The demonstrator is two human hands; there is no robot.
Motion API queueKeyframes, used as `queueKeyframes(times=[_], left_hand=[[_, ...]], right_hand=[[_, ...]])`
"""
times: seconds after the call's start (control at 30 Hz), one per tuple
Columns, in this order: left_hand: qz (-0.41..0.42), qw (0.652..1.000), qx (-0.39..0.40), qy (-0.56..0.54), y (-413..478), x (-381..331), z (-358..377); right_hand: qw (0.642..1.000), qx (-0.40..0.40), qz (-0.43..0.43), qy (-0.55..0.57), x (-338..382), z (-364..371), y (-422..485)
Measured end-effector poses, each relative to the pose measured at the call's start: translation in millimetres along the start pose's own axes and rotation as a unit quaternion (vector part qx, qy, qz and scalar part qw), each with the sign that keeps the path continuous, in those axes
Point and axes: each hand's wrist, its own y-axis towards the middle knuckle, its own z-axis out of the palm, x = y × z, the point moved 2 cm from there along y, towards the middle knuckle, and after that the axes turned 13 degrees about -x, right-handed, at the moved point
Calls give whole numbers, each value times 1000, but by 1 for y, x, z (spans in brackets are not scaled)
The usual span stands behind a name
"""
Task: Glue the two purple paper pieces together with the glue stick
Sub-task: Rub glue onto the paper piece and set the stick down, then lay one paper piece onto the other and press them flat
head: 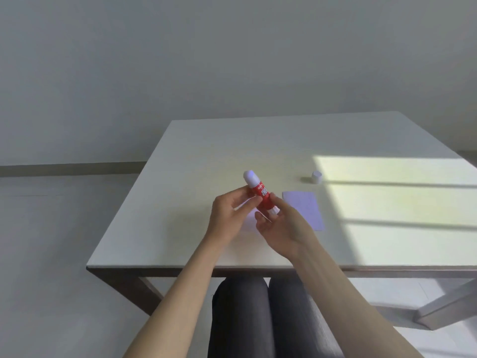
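Pale matte bench (196, 156), sunlit patch at right | red cylindrical glue stick (260, 193) tilted above it, white tip up | left hand (228, 215) grip pinches barrel | right hand (281, 223) grip pinches white base | flat purple paper (307, 206) just right | small white cap (316, 176) apart

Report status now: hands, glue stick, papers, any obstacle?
Both hands, left and right, hold glue stick above table. Cap off, standing apart. One purple paper flat; other mostly hidden. Nothing blocking.

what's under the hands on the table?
A pale purple paper piece shows partly below the left hand and right hand, which hold the glue stick; most of it is covered.
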Motion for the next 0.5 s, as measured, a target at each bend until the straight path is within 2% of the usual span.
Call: queueKeyframes(times=[0.07,0.13,0.23,0.3,0.33,0.37,0.4,0.43,0.5], left_hand=[[-7,998,-54,-18,5,-6,-3],[22,997,-77,14,18,-12,-11],[72,980,-133,128,49,-20,-26],[69,965,-171,188,71,-20,-33],[64,960,-176,210,80,-19,-35],[61,956,-170,230,86,-17,-34],[58,954,-158,248,89,-14,-33],[53,953,-147,261,91,-11,-31],[45,951,-138,274,93,-2,-30]], right_hand=[[993,0,-41,-110,-3,2,1],[983,-17,-71,-168,-5,-2,-2],[974,-26,-104,-202,-7,-10,-9],[943,-23,-170,-285,-11,-12,-14],[909,-27,-229,-348,-13,-12,-15],[858,-33,-301,-416,-15,-13,-15],[792,-43,-377,-478,-18,-14,-14],[717,-50,-445,-535,-21,-13,-14],[533,-64,-560,-631,-29,-12,-16]])
